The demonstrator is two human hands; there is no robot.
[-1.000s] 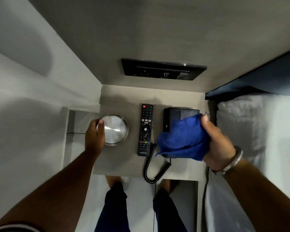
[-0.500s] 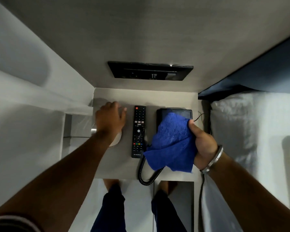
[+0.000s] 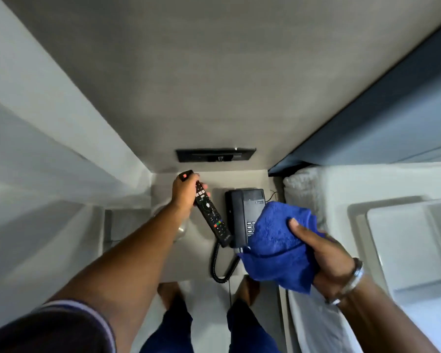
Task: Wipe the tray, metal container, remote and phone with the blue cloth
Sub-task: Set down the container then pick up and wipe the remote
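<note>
One tray (image 3: 413, 240) lies on the bed at the right, well apart from the nightstand (image 3: 199, 261). One phone (image 3: 242, 212) sits on the nightstand's far right part. One blue cloth (image 3: 278, 245) is bunched in the closed right hand (image 3: 323, 256), near and right of the phone. One remote (image 3: 209, 212) is gripped at its far end by the left hand (image 3: 186, 192), tilted, its near end by the phone. One metal container (image 3: 182, 229) peeks out under the left forearm. The remote seems next: hold it steady by the far end and draw the cloth along its length, pressing lightly over the buttons.
</note>
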